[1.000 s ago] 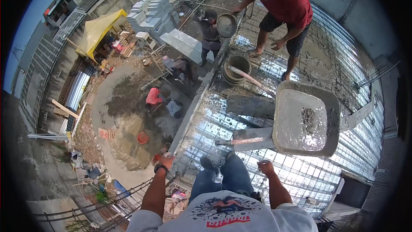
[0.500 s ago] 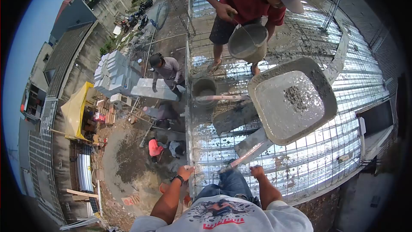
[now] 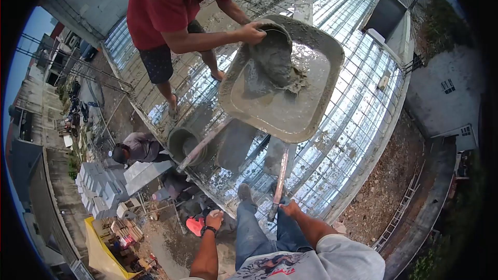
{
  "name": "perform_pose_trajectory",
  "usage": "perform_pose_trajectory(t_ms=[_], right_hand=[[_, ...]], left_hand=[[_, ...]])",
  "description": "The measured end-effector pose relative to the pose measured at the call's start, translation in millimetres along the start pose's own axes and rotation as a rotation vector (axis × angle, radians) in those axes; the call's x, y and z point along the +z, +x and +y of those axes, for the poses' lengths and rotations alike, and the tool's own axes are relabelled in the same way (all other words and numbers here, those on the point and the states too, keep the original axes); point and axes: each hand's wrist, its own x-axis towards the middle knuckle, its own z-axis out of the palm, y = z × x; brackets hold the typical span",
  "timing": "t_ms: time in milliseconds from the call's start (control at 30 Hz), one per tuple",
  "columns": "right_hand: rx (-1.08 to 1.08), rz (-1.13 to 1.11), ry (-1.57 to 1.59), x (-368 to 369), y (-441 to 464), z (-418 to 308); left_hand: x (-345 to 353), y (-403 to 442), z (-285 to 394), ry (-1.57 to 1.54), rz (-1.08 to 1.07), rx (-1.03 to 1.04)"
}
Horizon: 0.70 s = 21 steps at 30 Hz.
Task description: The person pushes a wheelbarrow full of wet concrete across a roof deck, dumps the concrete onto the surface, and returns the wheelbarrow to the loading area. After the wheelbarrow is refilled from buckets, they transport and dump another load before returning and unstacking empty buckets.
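Note:
A wheelbarrow (image 3: 244, 101) with wet grey concrete in its tub stands ahead of me, its two handles pointing my way. My right hand (image 3: 291, 209) is closed beside the end of the right handle (image 3: 281, 176); whether it touches the handle is unclear. My left hand (image 3: 213, 220), with a dark wristband, is loosely closed, nothing visible in it, below the left handle (image 3: 204, 146) and apart from it. A co-worker in a red shirt (image 3: 161, 8) tips a bucket (image 3: 270, 39) over the tub, and concrete slides out of it.
Another bucket (image 3: 182, 145) stands near the deck's left edge, by the left handle. Steel mesh covers the shiny corrugated deck (image 3: 332, 161). Beyond that edge the ground lies lower, with a person in grey (image 3: 142, 148) and stacked pale blocks (image 3: 98, 189). A ladder (image 3: 398, 210) lies at lower right.
The view has swung right. The co-worker has lifted the bucket and now empties it into the wheelbarrow. My right hand has come close to the right handle's end.

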Motion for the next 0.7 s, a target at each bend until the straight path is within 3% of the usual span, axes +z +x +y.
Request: perform_pose_trajectory(t_ms=[67,100,133,167,267,333,400,433,567,700], right_hand=[[-0.118,0.133,0.105,27.0,-6.6,2.6],[0.025,0.126,0.144,45.8,-3.9,11.4],[0.168,0.114,0.179,66.5,6.3,28.2],[0.307,0.103,0.217,79.0,15.2,35.2],[0.384,0.133,0.525,71.2,-7.4,6.9],[0.284,0.222,0.515,73.4,-14.3,-4.7],[0.213,0.306,0.513,78.1,-15.1,-16.6],[0.372,0.279,0.705,71.7,-22.0,-35.6],[0.438,0.139,1.165,91.7,-2.1,-37.9],[0.571,0.058,1.153,81.7,7.0,-45.6]], left_hand=[[-16.5,41.2,25.4,0.081,0.039,0.108],[-35.3,92.7,5.4,0.249,0.128,0.271],[-40.2,95.2,39.0,0.424,0.268,0.441],[-41.7,82.6,92.0,0.604,0.346,0.443],[-64.7,108.5,164.3,0.881,0.540,0.543],[-79.0,130.9,189.9,1.051,0.627,0.684],[-93.8,169.0,196.5,1.088,0.449,0.524],[-100.9,184.9,196.2,1.108,0.360,0.439],[-116.2,236.8,197.2,1.000,0.177,0.263],[-118.7,259.6,205.0,1.093,0.062,0.190]])
